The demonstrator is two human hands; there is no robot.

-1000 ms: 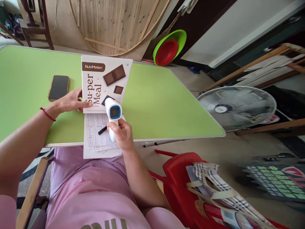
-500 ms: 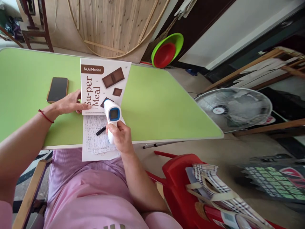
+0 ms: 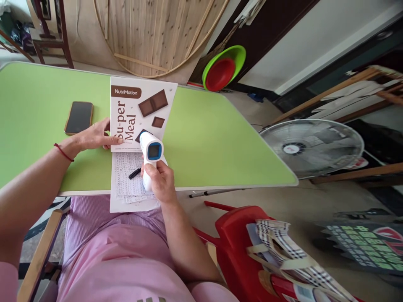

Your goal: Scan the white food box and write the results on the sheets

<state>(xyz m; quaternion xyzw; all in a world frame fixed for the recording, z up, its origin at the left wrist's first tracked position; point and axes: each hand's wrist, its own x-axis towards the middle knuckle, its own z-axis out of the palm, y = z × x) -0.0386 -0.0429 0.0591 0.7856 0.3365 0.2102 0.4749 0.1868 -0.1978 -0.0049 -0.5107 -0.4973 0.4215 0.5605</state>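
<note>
My right hand [image 3: 160, 180] is wrapped round the handle of a white infrared thermometer [image 3: 147, 139], whose blue-framed screen faces me. Its front end covers the lower part of a white box [image 3: 124, 113] printed "NutriMotion Su-per Meal" with chocolate pieces. At the box's lower left, my left hand [image 3: 96, 135] grips the edge, thumb on the printed face and fingers behind. Handwritten sheets [image 3: 126, 178] lie below the box, sticking out over the table's near edge. On them rests a black pen [image 3: 134, 173], partly hidden by the thermometer and my right hand.
A dark-screened phone [image 3: 79, 117] lies on the green table [image 3: 208, 138], left of the box. A red chair [image 3: 231, 235] with a checked bag [image 3: 283, 243] stands at the right. Farther off are a fan [image 3: 310, 149], green and red basins [image 3: 220, 73] and a round wooden board [image 3: 157, 33].
The whole view has shifted slightly, so things appear a little farther right. Both hands keep their holds on the box and the thermometer.
</note>
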